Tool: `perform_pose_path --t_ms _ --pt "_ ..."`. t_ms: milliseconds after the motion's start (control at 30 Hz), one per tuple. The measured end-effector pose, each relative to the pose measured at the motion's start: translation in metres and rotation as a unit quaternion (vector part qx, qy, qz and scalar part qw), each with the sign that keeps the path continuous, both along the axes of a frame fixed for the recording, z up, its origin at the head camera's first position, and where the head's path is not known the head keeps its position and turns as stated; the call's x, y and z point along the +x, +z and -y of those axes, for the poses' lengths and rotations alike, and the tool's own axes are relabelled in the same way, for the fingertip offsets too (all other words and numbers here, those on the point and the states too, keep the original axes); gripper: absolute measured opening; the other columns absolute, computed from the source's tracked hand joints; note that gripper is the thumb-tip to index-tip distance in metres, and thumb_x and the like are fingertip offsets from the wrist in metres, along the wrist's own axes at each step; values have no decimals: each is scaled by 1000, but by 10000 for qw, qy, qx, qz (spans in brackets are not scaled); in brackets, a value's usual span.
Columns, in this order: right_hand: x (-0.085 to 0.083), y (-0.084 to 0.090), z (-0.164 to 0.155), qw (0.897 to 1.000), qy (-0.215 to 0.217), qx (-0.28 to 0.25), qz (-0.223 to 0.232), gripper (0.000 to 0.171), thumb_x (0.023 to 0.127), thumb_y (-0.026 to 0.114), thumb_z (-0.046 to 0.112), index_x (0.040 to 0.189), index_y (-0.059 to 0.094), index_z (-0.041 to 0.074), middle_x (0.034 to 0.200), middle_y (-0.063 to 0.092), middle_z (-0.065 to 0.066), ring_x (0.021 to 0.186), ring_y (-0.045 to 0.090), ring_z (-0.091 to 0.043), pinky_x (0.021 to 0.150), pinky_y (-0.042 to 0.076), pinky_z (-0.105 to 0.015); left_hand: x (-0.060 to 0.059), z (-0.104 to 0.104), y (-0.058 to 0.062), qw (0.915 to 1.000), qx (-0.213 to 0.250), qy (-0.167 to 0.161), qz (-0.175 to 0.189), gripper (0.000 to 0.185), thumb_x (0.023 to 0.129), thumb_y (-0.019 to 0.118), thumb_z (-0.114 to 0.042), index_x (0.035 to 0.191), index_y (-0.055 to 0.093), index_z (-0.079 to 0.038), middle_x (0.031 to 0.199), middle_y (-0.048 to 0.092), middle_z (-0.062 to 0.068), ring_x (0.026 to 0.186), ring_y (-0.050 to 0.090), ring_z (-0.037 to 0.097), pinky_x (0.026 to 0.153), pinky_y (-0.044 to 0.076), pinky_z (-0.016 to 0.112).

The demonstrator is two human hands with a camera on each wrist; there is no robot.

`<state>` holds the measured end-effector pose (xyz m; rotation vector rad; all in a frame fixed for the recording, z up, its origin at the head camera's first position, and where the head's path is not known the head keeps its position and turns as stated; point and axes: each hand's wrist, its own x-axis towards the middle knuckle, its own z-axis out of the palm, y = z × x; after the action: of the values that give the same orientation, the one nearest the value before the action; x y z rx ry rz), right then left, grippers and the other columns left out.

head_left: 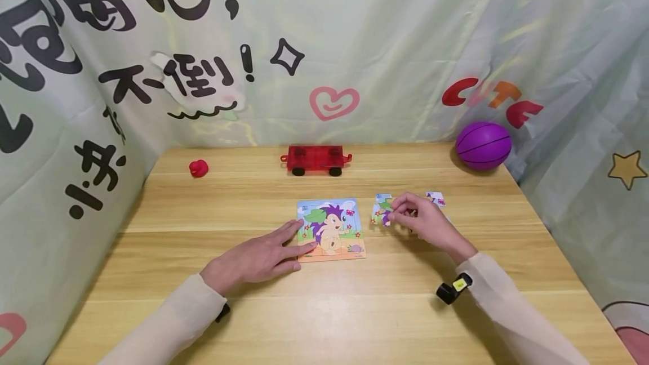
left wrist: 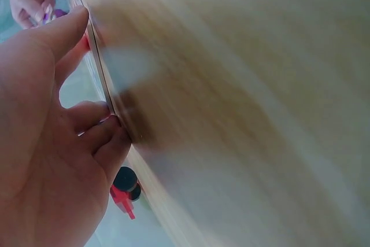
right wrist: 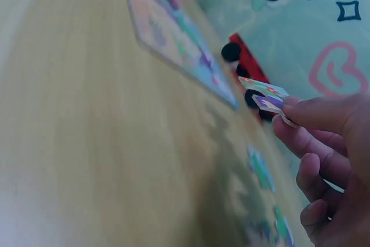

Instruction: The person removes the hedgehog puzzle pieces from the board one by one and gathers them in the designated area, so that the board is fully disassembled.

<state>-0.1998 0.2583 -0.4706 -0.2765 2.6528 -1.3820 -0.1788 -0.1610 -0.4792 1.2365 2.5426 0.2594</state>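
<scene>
On my left I have the left hand (head_left: 258, 258) lying flat on the counter (head_left: 324, 320), its fingers (head_left: 294, 231) straight and released, their tips resting on the left edge and lower left corner of the puzzle board (head_left: 332, 228). Left of those fingers the counter runs bare out to its edge by the printed curtain (head_left: 76, 100), so there is plenty of room that way; far beyond them, near the back edge, sits a small red toy (head_left: 199, 168). The forearm comes in low from the near left corner, the wrist just off the wood. In the left wrist view the thumb (left wrist: 63, 30) lies along the board's thin edge and the other fingers are laid close beside it. Straight beyond the board a red toy wagon (head_left: 316, 160) stands well apart from both hands. Just right of the board, the right hand (head_left: 423, 219) has its fingers (right wrist: 324, 114) pinching a puzzle piece (right wrist: 269, 98), held slightly above the counter; the right wrist view shows thumb and forefinger closed on its edge, the lower fingers curled under. More loose pieces (head_left: 435, 198) lie under and just beyond that hand. The right forearm angles in from the near right corner. Far beyond to the right, a purple ball (head_left: 483, 145) rests at the back corner; bare wood lies between the hand and the right edge.
</scene>
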Motion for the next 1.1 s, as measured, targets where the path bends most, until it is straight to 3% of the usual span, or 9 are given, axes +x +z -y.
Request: perform_pose_path --t_ms 267,633,800,1100 --pt "6 -9 -16 9991 191 370 -48 16 101 80 14 112 71 6 92 76 -6 69 58 -14 58 51 -25 1 -1 0 10000 -46 52 38 57 115 52 -48 169 40 -36 183 17 15 168 25 37 126 43 53" --pt "4 -17 -17 9920 114 1103 -601 14 97 84 16 107 75 10 93 72 1 81 56 -15 69 47 -25 1 -1 0 10000 -28 38 10 56 115 52 -47 169 41 -35 183 17 15 168 24 37 126 44 54" --pt "6 -18 -15 9864 271 1330 -926 14 95 86 17 107 80 11 96 71 1 88 57 -15 76 49 -27 1 0 0 10000 -27 42 10 56 115 52 -48 169 41 -35 183 17 15 168 24 37 126 44 54" --pt "4 -20 -15 9847 272 1449 -931 9 97 85 19 105 82 15 98 71 2 91 58 -14 79 47 -29 1 0 1 10000 -16 71 51 57 115 52 -49 169 40 -36 184 15 14 169 22 36 127 43 53"
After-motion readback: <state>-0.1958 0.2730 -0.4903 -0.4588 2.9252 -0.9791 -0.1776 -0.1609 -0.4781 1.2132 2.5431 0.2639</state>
